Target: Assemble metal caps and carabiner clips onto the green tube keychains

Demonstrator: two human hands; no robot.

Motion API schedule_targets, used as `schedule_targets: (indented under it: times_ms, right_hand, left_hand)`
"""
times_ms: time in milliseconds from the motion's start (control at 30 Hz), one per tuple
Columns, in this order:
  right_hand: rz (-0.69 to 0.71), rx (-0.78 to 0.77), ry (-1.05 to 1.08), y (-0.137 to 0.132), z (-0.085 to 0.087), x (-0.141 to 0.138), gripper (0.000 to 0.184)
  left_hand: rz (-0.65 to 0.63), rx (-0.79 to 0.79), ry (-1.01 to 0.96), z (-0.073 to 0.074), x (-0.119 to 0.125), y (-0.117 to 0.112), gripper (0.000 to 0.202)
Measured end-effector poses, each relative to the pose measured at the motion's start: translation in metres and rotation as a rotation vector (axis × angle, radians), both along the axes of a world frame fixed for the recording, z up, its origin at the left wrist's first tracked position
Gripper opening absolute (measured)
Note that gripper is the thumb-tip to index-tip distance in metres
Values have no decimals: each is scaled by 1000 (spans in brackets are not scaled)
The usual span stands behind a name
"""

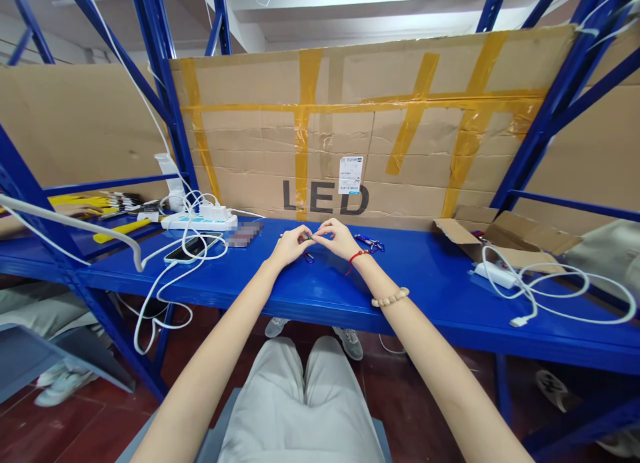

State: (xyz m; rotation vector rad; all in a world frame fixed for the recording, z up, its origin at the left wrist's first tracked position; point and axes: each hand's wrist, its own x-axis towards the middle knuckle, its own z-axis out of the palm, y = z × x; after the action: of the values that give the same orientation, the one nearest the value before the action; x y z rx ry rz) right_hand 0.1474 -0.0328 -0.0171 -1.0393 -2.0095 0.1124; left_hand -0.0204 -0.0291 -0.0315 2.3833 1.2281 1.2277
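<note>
My left hand [291,246] and my right hand [337,238] meet above the middle of the blue table. Both are closed, fingertips pinched together around a small green piece [311,237], mostly covered by the fingers and too small to name. Just below the fingertips a small carabiner [309,257], dark with a reddish tint, lies on the tabletop. To the right of my right hand rests a little group of blue metallic carabiners [371,243]; their exact number cannot be made out.
On the left a white power strip [200,220] with tangled cables stands by a phone [193,248]. An open cardboard box [505,240] and a white charger [496,274] with its cable lie right. A taped cardboard panel [250,150] backs the table [320,296]. Another person's hand [80,210] shows far left.
</note>
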Motion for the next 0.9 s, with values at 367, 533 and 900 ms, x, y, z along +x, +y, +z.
schedule_targets:
  times_ms: [367, 533, 900]
  right_hand:
    - [-461, -335, -167, 2, 5, 29, 15]
    - [-459, -436, -298, 4, 0, 27, 20]
    - [-310, -435, -370, 11, -5, 23, 20]
  left_hand:
    - [173, 10, 13, 3, -8, -2, 21]
    - [181, 0, 73, 4, -6, -5, 21]
    - [161, -21, 140, 4, -3, -7, 20]
